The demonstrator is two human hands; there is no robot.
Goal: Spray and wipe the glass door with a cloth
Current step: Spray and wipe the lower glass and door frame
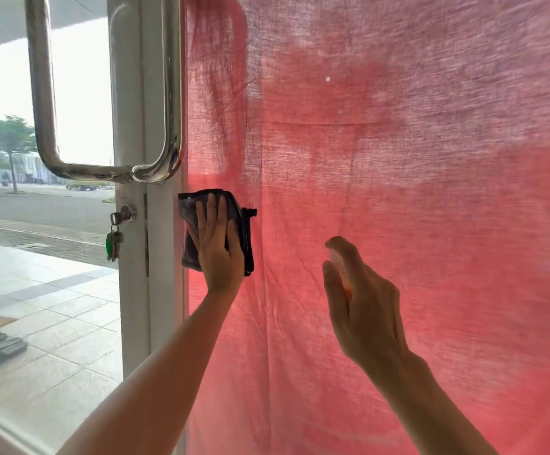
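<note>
Dark cloth [216, 224] lies pressed on the glass door [398, 192] under the flat left hand [219, 247]; right hand [362, 307] grips a spray bottle [341, 274].

Curtain: a backlit red woven cloth curtain [398, 159] fills the right side, creased and glowing.
Frame: a white-painted door frame post [136, 290] carries a curved chrome pull handle [42, 103].
Lock: a bunch of keys with a green tag [113, 239] hangs from it.
Outside: pale tiled paving [54, 307], a grey road [37, 205], green trees [1, 133], bright daylight.
</note>
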